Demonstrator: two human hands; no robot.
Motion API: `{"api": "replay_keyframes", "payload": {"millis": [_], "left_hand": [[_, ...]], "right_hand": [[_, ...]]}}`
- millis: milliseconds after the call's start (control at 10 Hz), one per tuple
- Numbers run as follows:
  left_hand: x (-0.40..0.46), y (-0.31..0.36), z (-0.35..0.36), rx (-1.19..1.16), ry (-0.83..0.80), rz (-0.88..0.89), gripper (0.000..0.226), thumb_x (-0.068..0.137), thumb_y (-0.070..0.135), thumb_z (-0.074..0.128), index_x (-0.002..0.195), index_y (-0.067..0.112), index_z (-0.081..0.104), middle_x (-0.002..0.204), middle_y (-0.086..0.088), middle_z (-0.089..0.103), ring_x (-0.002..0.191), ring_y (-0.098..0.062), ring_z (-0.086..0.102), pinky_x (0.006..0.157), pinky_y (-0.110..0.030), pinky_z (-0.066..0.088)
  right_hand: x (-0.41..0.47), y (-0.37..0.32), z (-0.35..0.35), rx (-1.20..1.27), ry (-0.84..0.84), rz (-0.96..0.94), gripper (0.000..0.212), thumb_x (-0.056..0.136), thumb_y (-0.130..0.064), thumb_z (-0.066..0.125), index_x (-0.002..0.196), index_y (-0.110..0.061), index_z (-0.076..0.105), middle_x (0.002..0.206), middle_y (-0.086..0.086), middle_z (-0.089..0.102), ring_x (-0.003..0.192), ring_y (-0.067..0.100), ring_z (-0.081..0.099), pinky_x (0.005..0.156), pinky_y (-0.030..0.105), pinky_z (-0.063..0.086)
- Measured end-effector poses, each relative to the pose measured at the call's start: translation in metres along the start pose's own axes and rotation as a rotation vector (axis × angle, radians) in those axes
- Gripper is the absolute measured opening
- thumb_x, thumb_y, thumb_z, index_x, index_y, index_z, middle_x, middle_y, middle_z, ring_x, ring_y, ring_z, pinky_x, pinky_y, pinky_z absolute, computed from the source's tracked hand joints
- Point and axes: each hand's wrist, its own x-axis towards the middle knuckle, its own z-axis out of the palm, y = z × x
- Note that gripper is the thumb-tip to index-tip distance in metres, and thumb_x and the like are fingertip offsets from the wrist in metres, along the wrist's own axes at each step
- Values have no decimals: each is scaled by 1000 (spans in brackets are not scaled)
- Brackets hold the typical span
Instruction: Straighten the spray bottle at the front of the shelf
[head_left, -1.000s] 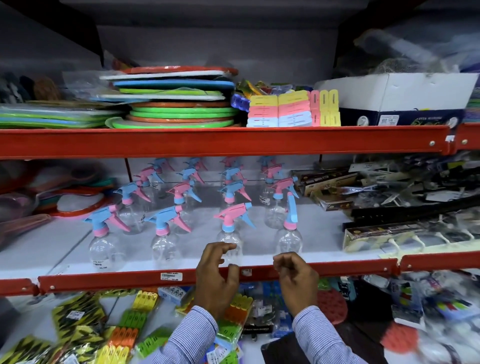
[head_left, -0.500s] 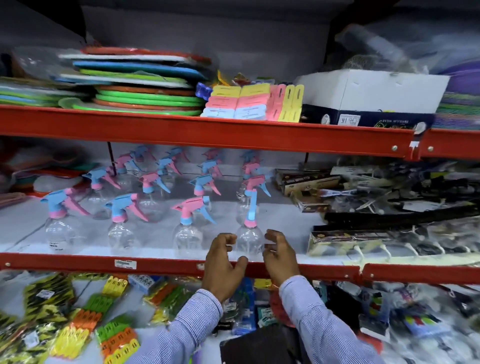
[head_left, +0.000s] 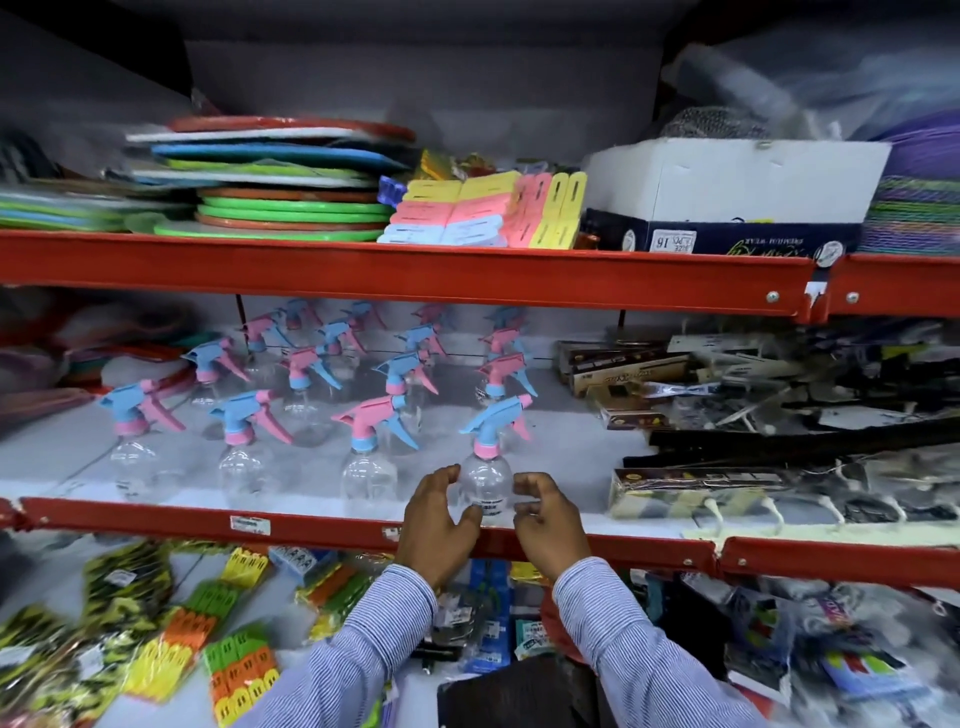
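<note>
Clear plastic spray bottle w/ pink collar and blue trigger head stands at the front edge of the white middle shelf, rightmost of the front row, just behind the red shelf rail. Long axis vertical, bottle upright; nozzle points to the left and slightly up, pink trigger lever hangs off the right/back side. Small white label w/ dark print low on the bottle body, facing the camera. Left hand is on the bottle's left side, fingers curled, thumb reaching toward the lower front near the label; looks like contact w/ the bottle but not a full wrap. Right hand sits on the bottle's right side, fingers curled loosely inward, partly open; can't tell if the tips actually touch the plastic. Both wrists come up over the rail, striped blue-white sleeves below. Three other front-row bottles to the left, approx evenly spaced, nozzles also pointing left: pink-head one is nearest, then two blue-head ones. More bottles in rows behind, same orientation. Right of the task bottle: dark boxed packs lying flat on the same shelf. Upper shelf has stacked coloured mats and a white box. Lower shelf: packs of coloured clips, blurry.
</note>
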Motion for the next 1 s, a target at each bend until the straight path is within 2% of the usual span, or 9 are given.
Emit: {"api": "replay_keyframes", "payload": {"millis": [100, 200, 300, 400, 800, 1000], "left_hand": [[3, 2, -1, 15, -21, -3, 61, 83, 21, 61, 140, 15, 39, 139, -9, 48, 123, -27, 50, 105, -44, 43], [0, 1, -2, 2, 12, 0, 64, 83, 20, 61, 141, 18, 35, 138, -9, 46, 120, -27, 52, 101, -46, 46], [-5, -1, -2, -13, 21, 28, 53, 82, 18, 61, 131, 19, 42, 133, -7, 50, 111, -21, 54, 95, -42, 49], [-5, -3, -2, -12, 6, 43, 47, 82, 18, 60, 127, 20, 47, 130, -5, 55, 112, -21, 55, 96, -41, 49], [-4, 0, -6, -23, -50, 19, 53, 84, 17, 58, 135, 20, 44, 139, -3, 52, 124, -24, 50, 106, -45, 44], [-5, -2, -7, -9, -33, 40, 57, 82, 19, 58, 137, 20, 41, 142, -4, 50, 126, -24, 48, 106, -45, 43]], "right_hand": [[-2, 2, -2, -12, 26, -9, 36, 81, 3, 50, 111, -16, 54, 111, 4, 64, 85, 13, 60, 70, 6, 43], [-2, 1, -2, -10, 41, 5, 41, 82, 0, 50, 120, -16, 51, 118, 4, 62, 90, 17, 61, 81, 22, 46], [-3, -1, 0, -8, 3, 14, 49, 83, 0, 49, 129, -17, 47, 125, 1, 60, 99, 17, 60, 89, 25, 48], [-4, -2, 1, -23, -2, 14, 47, 82, 1, 50, 126, -16, 51, 123, 1, 62, 98, 15, 61, 85, 20, 45], [-8, -4, 3, -33, 27, 28, 40, 82, 1, 52, 118, -17, 56, 119, 1, 63, 98, 14, 61, 74, 10, 43], [-10, -2, 4, -41, 57, 12, 41, 80, 1, 53, 118, -16, 55, 121, 4, 62, 102, 16, 59, 90, 24, 48]]}}
